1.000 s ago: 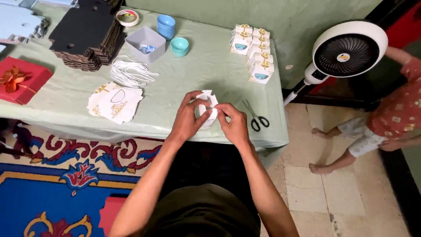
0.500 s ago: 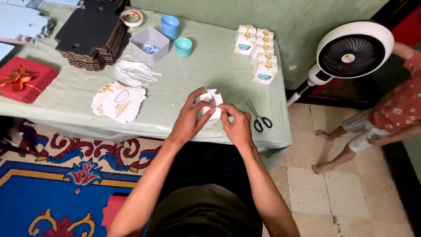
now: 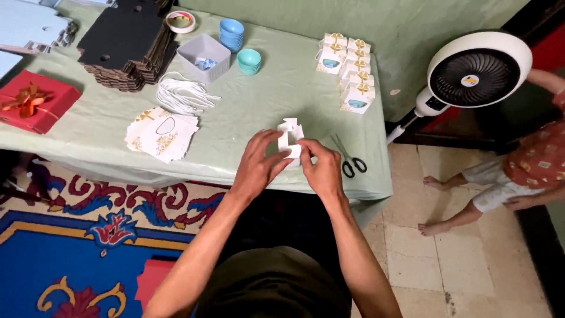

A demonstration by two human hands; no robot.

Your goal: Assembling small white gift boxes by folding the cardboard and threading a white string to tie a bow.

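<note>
Head view, thing in hand: a small white card box, half folded, held just above the near edge of the surface.
Head view, left grip: the left hand is closed on the card box from its left side, fingers curled up over the left wall.
Head view, right grip: the right hand is closed on the same card box, pinching its lower right corner between thumb and fingertips.
Head view, how it will handle: I judge it very light and thin, stiff along the panels but soft at the creases; it would crush or crease under a hard squeeze. Dry card, not slippery.
Head view, where to hold: best at the side walls and corners, as both grips do now, leaving the loose flaps free above the fingers.
Head view, pointing: the long axis runs away from the person; the open flaps stand at the far end, beyond both grips, the closed base toward the wrists.
Head view, right of the grips: black-handled scissors lie flat, near the right hand.
Head view, left of the grips: a pile of flat printed cards.
Head view, beyond the grips: finished boxes with gold bows and a bundle of white cord.
</note>
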